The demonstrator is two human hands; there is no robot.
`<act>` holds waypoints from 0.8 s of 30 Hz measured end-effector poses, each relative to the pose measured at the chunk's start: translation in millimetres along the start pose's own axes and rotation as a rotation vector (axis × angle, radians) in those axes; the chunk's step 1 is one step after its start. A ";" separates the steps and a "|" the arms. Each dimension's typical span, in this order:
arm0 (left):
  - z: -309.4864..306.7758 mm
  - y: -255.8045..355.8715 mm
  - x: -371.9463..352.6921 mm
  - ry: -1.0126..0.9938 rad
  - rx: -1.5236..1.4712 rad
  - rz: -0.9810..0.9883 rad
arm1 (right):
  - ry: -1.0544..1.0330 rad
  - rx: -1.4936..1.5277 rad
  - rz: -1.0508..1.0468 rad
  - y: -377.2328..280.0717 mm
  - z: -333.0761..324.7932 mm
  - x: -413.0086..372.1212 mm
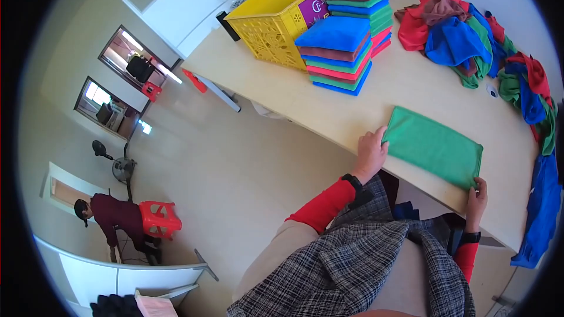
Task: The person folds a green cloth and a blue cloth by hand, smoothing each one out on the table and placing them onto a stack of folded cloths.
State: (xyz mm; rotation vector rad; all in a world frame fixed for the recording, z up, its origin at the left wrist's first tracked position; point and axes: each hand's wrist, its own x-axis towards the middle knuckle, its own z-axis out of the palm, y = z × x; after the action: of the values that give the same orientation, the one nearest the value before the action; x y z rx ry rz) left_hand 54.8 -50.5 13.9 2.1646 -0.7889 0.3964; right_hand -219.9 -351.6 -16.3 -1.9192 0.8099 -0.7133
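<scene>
A green cloth (433, 147), folded into a flat rectangle, lies on the tabletop near its front edge. At the cloth's left end, my left hand (371, 151) grips the edge, the fingertips partly hidden. My right hand (477, 199) pinches the near right corner between thumb and fingers. Beyond the cloth stand two stacks of folded cloths in blue, brown, green and red: a nearer stack (336, 56) and a taller farther stack (359, 6). Loose, unfolded cloths form a heap (452, 38) at the back right.
A yellow plastic crate (267, 29) stands behind the stacks on the pale wooden table (282, 91). More crumpled cloths (531, 97) trail down the right side, and a blue one (540, 211) hangs there. At the lower left, a person (120, 220) sits on a red stool (161, 218).
</scene>
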 end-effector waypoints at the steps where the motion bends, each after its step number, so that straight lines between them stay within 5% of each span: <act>1: -0.8 0.0 0.6 -0.003 0.002 0.003 | 0.012 -0.013 -0.031 1.1 2.1 1.8; 24: -5.8 3.5 -5.4 0.024 0.019 0.041 | 0.166 -0.116 -0.016 17.1 -6.7 -4.2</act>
State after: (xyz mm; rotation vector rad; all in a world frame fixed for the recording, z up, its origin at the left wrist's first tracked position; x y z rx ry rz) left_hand 48.3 -45.7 16.9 2.1602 -0.8195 0.4519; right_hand -231.7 -358.2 -29.4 -1.9905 0.9574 -0.8615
